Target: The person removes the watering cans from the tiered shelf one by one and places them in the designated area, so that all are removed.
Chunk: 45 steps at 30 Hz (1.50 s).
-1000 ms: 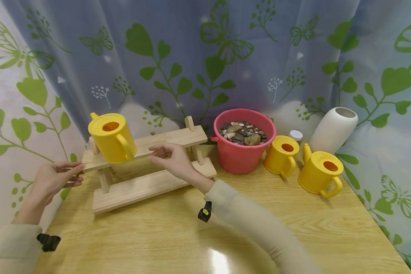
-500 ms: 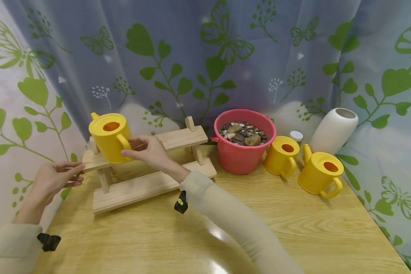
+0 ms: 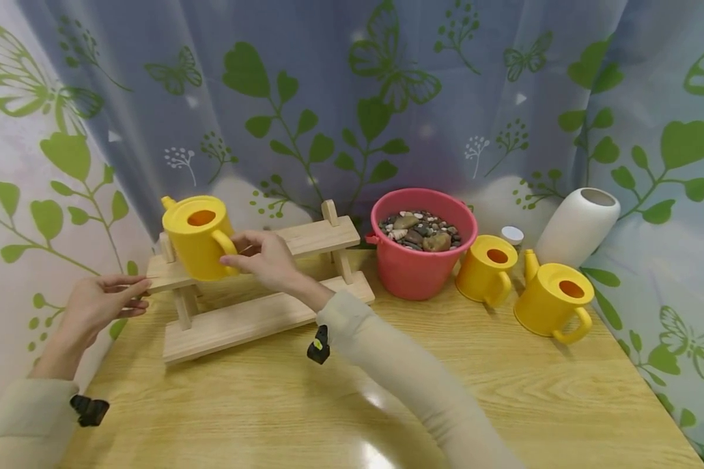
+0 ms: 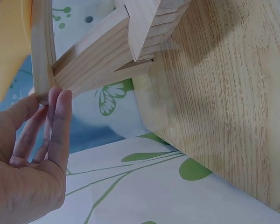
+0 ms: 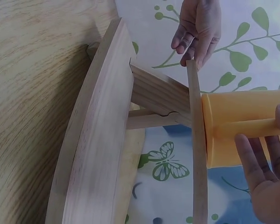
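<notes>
A yellow watering can (image 3: 196, 238) stands at the left end of the upper board of a two-tier wooden plant stand (image 3: 258, 319). My right hand (image 3: 266, 260) has reached its handle and pinches it between thumb and fingers; in the right wrist view the handle (image 5: 256, 127) lies between the fingertips. The can's base is right at the board (image 5: 197, 140). My left hand (image 3: 99, 303) pinches the left end of that same upper board, thumb on one face and fingers on the other, as the left wrist view shows at the board's tip (image 4: 43, 79).
Right of the stand is a pink bucket (image 3: 413, 273) of pebbles. Beyond it are two more yellow watering cans, one smaller (image 3: 475, 277) and one with its spout up (image 3: 542, 306), a white-lidded container (image 3: 512, 234) and a white vase (image 3: 577, 225). Printed curtains surround the wooden table (image 3: 269, 410).
My right hand has moved left, from beside the upper board to the can's handle, and taken hold of it. The left hand keeps its grip on the board's end. The head view has shifted slightly.
</notes>
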### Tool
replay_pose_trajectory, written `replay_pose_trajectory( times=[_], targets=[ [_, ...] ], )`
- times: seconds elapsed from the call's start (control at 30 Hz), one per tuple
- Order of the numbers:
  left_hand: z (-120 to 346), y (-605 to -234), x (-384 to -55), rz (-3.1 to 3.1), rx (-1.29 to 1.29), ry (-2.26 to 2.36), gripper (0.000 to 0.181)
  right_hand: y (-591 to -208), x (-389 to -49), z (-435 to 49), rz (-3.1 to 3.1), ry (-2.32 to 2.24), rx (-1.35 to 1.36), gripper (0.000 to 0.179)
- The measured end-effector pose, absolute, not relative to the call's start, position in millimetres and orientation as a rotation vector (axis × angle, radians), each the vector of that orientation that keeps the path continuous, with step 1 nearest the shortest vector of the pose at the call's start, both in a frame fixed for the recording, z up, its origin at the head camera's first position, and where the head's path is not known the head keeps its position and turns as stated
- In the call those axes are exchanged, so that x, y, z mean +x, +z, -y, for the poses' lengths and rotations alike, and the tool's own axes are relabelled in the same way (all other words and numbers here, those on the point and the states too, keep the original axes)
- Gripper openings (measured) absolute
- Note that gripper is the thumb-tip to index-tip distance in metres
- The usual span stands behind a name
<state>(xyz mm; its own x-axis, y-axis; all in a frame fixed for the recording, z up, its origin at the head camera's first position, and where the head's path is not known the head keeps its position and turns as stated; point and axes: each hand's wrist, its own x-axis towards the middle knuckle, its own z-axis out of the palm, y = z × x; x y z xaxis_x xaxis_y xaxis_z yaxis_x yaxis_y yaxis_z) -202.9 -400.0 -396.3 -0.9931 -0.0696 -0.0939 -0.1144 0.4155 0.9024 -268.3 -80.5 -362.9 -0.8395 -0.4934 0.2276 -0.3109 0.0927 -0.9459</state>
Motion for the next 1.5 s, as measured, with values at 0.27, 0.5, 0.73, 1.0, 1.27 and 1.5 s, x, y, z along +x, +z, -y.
replay_pose_trajectory(
  times=[0.27,0.5,0.73,1.0,1.27,1.5],
  targets=[
    [400,-397,-201,-2.583,-0.188,1.7,0.011,-368,-258,45,-2.179,-1.783,-0.987,0.027],
    [398,-396,-203,-2.63,-0.201,1.63,0.059,-373,-239,2,-2.231,-1.735,-0.996,0.027],
    [398,-396,-203,-2.634,-0.205,1.628,0.06,-380,-217,-44,-2.276,-1.729,-0.986,0.023],
    [397,-397,-202,-2.636,-0.202,1.624,0.062,-393,-188,-103,-2.29,-1.792,-0.916,0.022],
    [398,-398,-202,-2.648,-0.2,1.631,0.062,-418,-158,-167,-2.358,-1.725,-0.751,0.018],
    [399,-398,-204,-2.644,-0.193,1.625,0.06,-432,-124,-214,-2.433,-1.698,-0.6,0.016]
  ],
)
